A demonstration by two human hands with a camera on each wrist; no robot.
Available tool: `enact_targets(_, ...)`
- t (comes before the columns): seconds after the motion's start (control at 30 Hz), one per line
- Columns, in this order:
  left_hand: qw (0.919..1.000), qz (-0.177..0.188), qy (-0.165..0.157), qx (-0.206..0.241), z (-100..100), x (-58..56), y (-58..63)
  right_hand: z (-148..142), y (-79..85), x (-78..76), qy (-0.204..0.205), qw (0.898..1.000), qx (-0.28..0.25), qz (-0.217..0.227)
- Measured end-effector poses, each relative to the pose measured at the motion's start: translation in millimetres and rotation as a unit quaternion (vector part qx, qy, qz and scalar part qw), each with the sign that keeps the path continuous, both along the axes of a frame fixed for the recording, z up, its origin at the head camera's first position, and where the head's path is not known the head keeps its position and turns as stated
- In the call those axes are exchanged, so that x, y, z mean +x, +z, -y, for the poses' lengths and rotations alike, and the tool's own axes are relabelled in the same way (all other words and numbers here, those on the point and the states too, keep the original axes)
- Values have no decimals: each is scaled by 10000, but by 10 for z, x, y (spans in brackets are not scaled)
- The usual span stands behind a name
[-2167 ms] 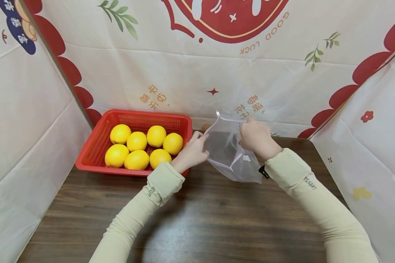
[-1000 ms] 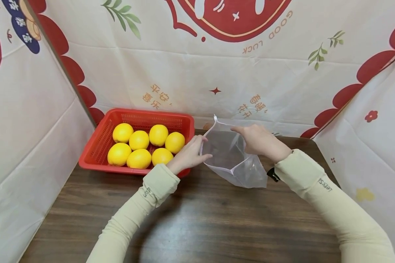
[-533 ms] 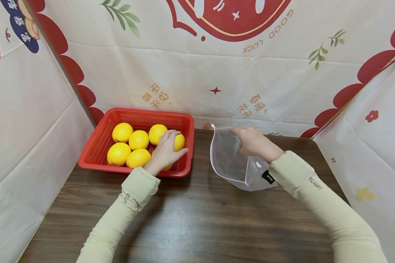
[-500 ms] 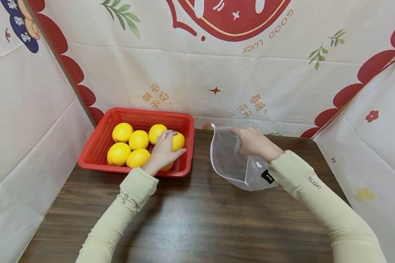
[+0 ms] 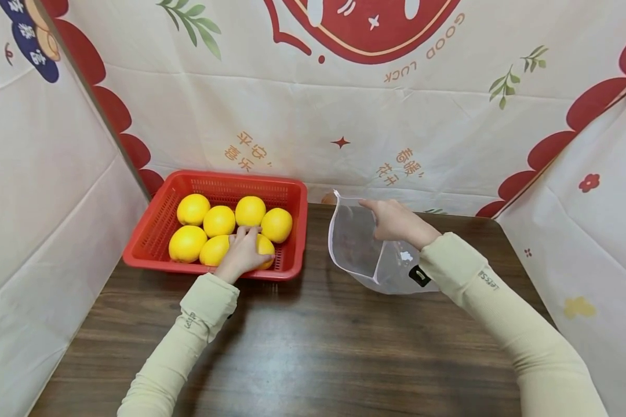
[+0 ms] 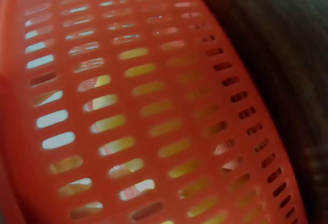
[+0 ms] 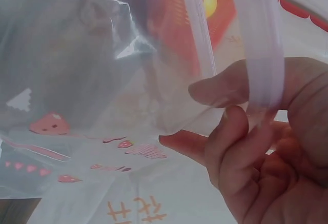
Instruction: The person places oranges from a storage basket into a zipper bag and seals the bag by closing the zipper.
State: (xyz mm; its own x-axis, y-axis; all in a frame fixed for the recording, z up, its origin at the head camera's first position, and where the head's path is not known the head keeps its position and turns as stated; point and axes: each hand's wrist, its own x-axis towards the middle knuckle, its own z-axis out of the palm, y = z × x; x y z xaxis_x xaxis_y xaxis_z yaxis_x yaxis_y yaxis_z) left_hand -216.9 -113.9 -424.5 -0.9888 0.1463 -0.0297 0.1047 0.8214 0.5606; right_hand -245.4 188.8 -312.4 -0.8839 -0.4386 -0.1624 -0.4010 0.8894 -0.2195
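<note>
In the head view, my left hand [image 5: 244,252] reaches into the red basket [image 5: 159,267] and grips the front right yellow orange [image 5: 265,246], with fingers over its top and thumb at its right side. Several more oranges [image 5: 188,244] lie around it. To the right, my right hand [image 5: 399,223] holds the rim of a clear zip bag [image 5: 352,237], whose mouth gapes toward the basket. The right wrist view shows the thumb and curled fingers [image 7: 238,142] pinching the bag's rim. Only the slotted basket wall [image 6: 15,147] fills the left wrist view; the left hand is hidden there.
A dark wooden table [image 5: 302,347] carries the basket and bag. Behind it hangs a white printed cloth [image 5: 313,116], and similar cloth walls [image 5: 594,231] close in both sides. The basket's back edge stands near the rear cloth.
My left hand has let go of the bag's mouth, moved left over the basket and taken hold of the front right orange. My right hand stays on the bag, which has shifted slightly.
</note>
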Motion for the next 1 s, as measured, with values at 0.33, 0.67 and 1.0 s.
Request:
enact_targets(0.33, 9993, 207, -211, -232, 4, -17, -29, 7, -65, -31, 108, 9998, 83, -120)
enact_targets(0.67, 9979, 296, -407, -409, 8, -57, -37, 19, -58, -30, 29, 9999, 99, -25)
enact_targets(1.0, 9975, 133, -440, -537, -19, -68, -9, 20, -63, -26, 70, 9998, 162, -70)
